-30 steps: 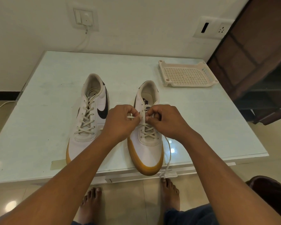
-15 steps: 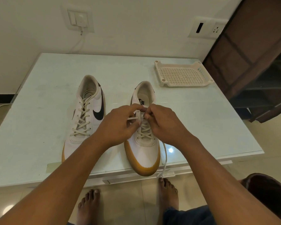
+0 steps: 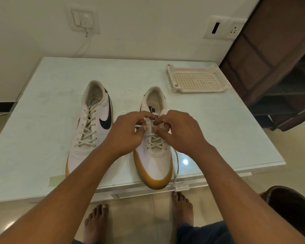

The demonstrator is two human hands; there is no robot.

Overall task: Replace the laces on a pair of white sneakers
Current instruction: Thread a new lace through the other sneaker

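Two white sneakers with tan soles stand side by side on the pale glass table [image 3: 42, 138], toes toward me. The left sneaker [image 3: 90, 127] is fully laced and bears a black swoosh. Both hands work at the upper eyelets of the right sneaker [image 3: 154, 155]. My left hand [image 3: 127, 132] pinches the cream lace [image 3: 176, 164] at the shoe's left side. My right hand [image 3: 178, 131] pinches the lace at the tongue, fingers curled. A loose lace end trails past the right side of the shoe and hangs over the table's front edge.
A cream perforated plastic tray [image 3: 195, 80] lies at the table's back right. A dark wooden door or cabinet [image 3: 280, 59] stands to the right. My bare feet [image 3: 181, 206] rest on the tiled floor under the table's front edge. Wall sockets and a white cable sit behind.
Both hands have crept a little up the right sneaker toward the tongue, still working the lace. The camera view shifted slightly; the shoes stayed put.
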